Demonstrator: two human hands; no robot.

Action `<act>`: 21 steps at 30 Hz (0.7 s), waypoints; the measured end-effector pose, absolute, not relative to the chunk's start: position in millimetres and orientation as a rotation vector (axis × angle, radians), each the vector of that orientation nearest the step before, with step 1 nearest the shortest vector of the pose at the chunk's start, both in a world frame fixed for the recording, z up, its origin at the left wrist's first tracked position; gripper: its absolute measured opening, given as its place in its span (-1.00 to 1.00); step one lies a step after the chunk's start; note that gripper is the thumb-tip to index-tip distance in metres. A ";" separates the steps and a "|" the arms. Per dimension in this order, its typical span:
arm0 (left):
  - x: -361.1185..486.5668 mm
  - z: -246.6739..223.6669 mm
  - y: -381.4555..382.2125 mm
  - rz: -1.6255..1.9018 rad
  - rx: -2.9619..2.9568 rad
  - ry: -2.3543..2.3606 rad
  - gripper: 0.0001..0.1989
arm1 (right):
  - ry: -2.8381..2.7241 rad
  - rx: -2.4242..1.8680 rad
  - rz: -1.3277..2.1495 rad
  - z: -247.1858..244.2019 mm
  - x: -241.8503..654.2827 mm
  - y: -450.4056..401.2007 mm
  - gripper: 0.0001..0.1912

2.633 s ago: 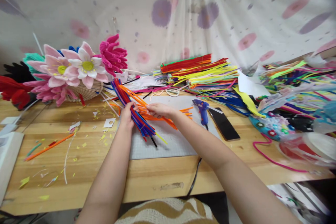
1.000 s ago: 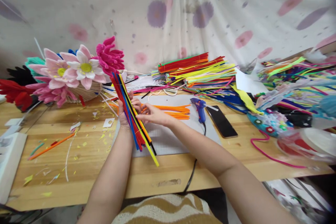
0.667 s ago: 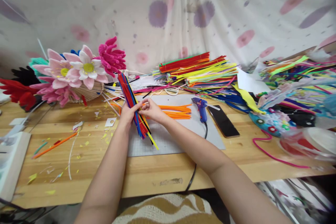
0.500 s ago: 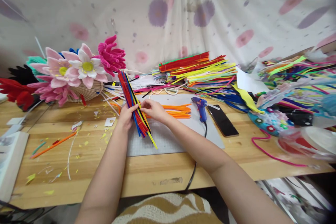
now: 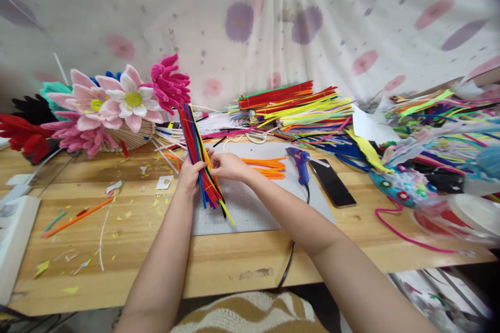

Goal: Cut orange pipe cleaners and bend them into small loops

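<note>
A bundle of pipe cleaners (image 5: 211,190), mostly red with blue, black, yellow and orange ones, slants over the left part of the grey cutting mat (image 5: 253,216). My left hand (image 5: 190,176) is closed around its middle from the left, thumb across the front. On the other side my right hand (image 5: 228,166) pinches at the bundle's right edge, where an orange strand shows; the fingertips are partly hidden. Loose orange pipe cleaners (image 5: 265,168) lie on the mat just beyond my right hand.
A blue glue gun (image 5: 300,164) and a black phone (image 5: 332,183) lie to the right. Stacked pipe cleaners (image 5: 304,106) line the back. Fuzzy flowers (image 5: 130,99) stand at the back left. Scraps and an orange stem (image 5: 78,217) are scattered on the wooden table (image 5: 148,250).
The view has shifted slightly. My left hand still grips the bundle, and my right hand stays at its right edge with the fingers a little rearranged.
</note>
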State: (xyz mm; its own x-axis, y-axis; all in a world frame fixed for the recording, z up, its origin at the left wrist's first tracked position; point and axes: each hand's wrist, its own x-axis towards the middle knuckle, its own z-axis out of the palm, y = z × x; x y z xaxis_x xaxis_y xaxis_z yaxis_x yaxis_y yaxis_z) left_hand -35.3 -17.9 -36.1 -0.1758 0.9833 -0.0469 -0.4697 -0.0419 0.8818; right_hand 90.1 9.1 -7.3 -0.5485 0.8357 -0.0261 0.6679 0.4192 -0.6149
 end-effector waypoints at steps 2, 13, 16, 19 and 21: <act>-36.1 -35.9 -16.7 1.536 0.734 0.957 -0.56 | -2.421 -1.373 0.886 -4.8 88.1 11.5 -0.85; -34.5 -43.6 -4.0 1.667 0.743 1.109 -0.57 | -2.523 -1.565 0.487 4.9 82.5 23.2 -0.75; -38.4 -42.7 -3.0 1.671 0.731 1.144 -0.57 | -2.475 -1.575 0.491 9.5 84.0 28.0 -0.78; -44.6 -39.5 -2.8 1.642 0.632 1.138 -0.63 | -2.395 -1.585 0.597 17.6 89.1 34.4 -0.83; -48.3 -37.4 -3.1 1.606 0.576 1.148 -0.65 | -2.332 -1.601 0.702 24.2 94.6 39.8 -0.85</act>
State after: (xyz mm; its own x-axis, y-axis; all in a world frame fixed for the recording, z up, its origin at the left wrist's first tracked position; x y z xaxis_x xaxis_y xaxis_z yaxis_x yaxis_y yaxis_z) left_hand -48.3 -3.1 -37.4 -0.3523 0.9198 -0.1730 -0.4613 -0.0098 0.8872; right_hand 94.6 39.8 24.2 -0.3782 0.9222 -0.0810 0.8138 0.2895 -0.5040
